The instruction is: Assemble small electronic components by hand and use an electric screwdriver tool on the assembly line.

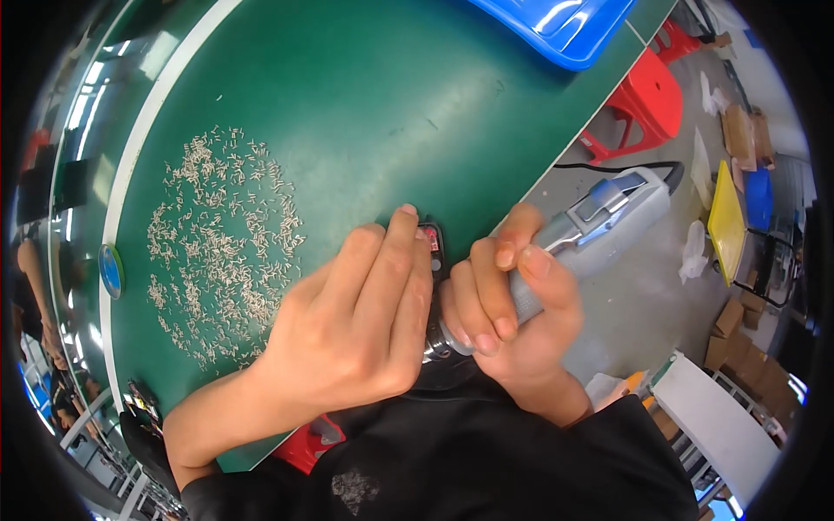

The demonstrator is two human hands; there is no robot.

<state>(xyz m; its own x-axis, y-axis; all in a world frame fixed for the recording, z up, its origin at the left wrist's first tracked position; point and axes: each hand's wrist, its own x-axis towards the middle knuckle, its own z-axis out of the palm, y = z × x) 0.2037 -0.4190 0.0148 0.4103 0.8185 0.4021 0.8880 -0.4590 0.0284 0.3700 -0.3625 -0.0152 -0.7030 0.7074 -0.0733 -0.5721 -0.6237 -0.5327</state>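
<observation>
Beside the left hand, gripping a grey power tool in the curled right hand. Bunching left fingers at a black device, hold hidden; green tabletop beyond fingertips, edge rightward.

The left forearm, bare, slants in from 7 o'clock toward 2 o'clock; the left hand shows its back, fingers close together, bent at the knuckles and pointing toward 1 o'clock, thumb hidden. The right wrist comes in at 5 o'clock; the right hand is curled into a grip, its thumb tipped toward 11 o'clock
</observation>
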